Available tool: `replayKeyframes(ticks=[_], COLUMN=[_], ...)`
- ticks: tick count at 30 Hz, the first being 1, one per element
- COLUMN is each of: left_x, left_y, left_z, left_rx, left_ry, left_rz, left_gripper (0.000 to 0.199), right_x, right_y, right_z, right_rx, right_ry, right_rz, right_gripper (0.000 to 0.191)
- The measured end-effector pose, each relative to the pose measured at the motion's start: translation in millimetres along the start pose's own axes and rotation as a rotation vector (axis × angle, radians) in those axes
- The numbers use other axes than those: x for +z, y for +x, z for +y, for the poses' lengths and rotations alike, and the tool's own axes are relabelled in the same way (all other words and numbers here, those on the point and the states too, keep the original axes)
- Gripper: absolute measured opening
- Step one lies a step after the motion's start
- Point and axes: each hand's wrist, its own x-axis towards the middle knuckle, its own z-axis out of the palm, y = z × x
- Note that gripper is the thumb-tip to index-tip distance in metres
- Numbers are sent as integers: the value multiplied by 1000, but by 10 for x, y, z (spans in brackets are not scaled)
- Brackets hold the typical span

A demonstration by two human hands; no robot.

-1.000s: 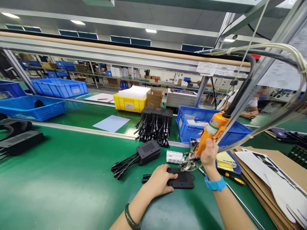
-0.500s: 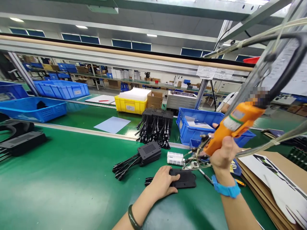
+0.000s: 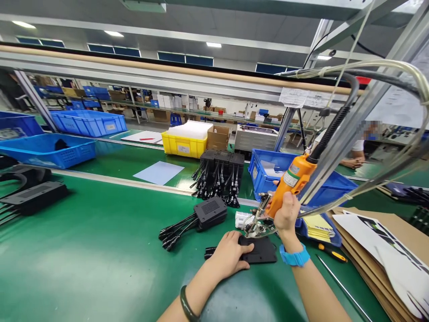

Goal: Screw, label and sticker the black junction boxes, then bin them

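My left hand (image 3: 229,254) presses over the left part of a flat black plastic box (image 3: 264,250), gripping it against the bench with the thumb across its top. Short black cables stick out on the box's left side. My right hand (image 3: 287,212) is wrapped round an orange electric screwdriver (image 3: 291,178), held tilted. Its metal tip, with thin tubes about it, hangs above the box's far edge; I cannot tell whether they touch. Just behind the tip lies a white block (image 3: 242,219), partly covered. Another black box with cables (image 3: 210,212) lies farther back.
Several black boxes (image 3: 222,159) stand grouped behind, between a yellow bin (image 3: 185,146) and a blue bin (image 3: 261,179). On the right are a screwdriver with an orange-black handle (image 3: 332,253), a metal rod (image 3: 343,286) and stacked cardboard (image 3: 355,255). Another person's hands (image 3: 354,162) show beyond.
My right hand has brought the electric screwdriver left and down, its tip now over the box's far edge. My left hand stays on the box.
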Motion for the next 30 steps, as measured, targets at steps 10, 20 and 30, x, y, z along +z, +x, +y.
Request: replayKeyframes(ticks=[10,20,30], left_x=[16,25,34], left_y=[17,22,28], left_z=[-6,-2,23], left_rx=[-8,-9,-40], left_ry=[-1,16,22], left_rz=[-3,25,33], left_gripper=[63,60,54], right_x=[33,-111,-157], right_y=[-56,16,-73], right_z=[54,-495,-486], right_rx=[-52,-183,-57], right_ry=[-27,-49,-76], right_rz=[-5,107,88], right_gripper=[49,38,43])
